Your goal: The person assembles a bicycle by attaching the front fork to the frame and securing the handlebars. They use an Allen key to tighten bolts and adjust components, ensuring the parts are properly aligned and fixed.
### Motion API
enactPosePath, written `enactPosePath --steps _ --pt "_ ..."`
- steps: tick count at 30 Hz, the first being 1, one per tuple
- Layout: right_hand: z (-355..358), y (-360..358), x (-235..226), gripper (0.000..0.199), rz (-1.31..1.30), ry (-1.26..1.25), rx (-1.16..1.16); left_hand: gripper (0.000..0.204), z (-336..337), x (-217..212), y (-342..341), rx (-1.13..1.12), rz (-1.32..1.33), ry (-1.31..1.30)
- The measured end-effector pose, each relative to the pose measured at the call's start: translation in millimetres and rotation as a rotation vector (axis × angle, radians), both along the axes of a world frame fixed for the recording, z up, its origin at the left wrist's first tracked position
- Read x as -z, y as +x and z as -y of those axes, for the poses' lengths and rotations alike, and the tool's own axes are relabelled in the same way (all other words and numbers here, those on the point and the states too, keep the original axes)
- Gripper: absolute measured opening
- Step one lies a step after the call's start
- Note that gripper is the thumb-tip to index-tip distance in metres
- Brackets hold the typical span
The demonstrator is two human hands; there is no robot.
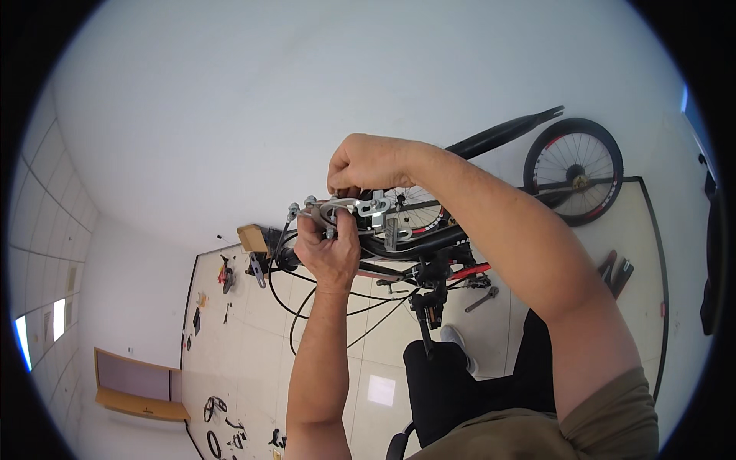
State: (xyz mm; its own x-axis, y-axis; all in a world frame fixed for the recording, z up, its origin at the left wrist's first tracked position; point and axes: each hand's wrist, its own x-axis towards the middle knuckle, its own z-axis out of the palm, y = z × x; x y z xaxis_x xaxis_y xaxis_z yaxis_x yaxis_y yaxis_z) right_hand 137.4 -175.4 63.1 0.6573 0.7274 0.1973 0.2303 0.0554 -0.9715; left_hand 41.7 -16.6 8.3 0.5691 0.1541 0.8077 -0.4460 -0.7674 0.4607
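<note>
Pale glossy tile floor (368, 326), dark joint lines, under the bike (423, 244), our landmark. Bright light patch on the tiles below the bike. White wall (268, 100), plain, behind and above the bike, dark strip along its foot. Panelled ceiling (42, 203) far left of the bike, lit panels (59, 320) in it. Wooden door (142, 403) lower left of the bike, well apart.

Silver metal part (374, 207) sits at the left end of the bike, both hands on it. Left hand (331, 257): thumb and fingers closed round the metal part from below, gripping it. Right hand (372, 163): fingers curled, tips together at the metal part's top edge; we can't tell whether they pinch anything, the spot is hidden. Black cables (294, 322) loop down from the bike's left end.

Loose wheel (575, 172), black tyre with red marks on the rim, right of the bike, near the wall. Wrench (481, 300) lies on the tiles, below the bike's right part. Cardboard box (251, 238) just left of the bike. Scattered small parts (236, 438) lie lower left, well apart from the bike; too small for us to name. Grey shoe (458, 346) on the tiles below the bike.
</note>
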Motion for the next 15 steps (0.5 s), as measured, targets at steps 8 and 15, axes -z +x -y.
enactPosePath --steps 8,15 --pt "2.9 5.2 -1.2 0.023 0.029 -0.167 0.02 0.024 4.8 -1.5 3.3 0.03 -0.001 -0.096" --pt "5.5 2.3 -2.8 0.021 0.032 -0.174 0.023 0.022 4.3 -2.9 2.2 0.044 -0.001 -0.07"
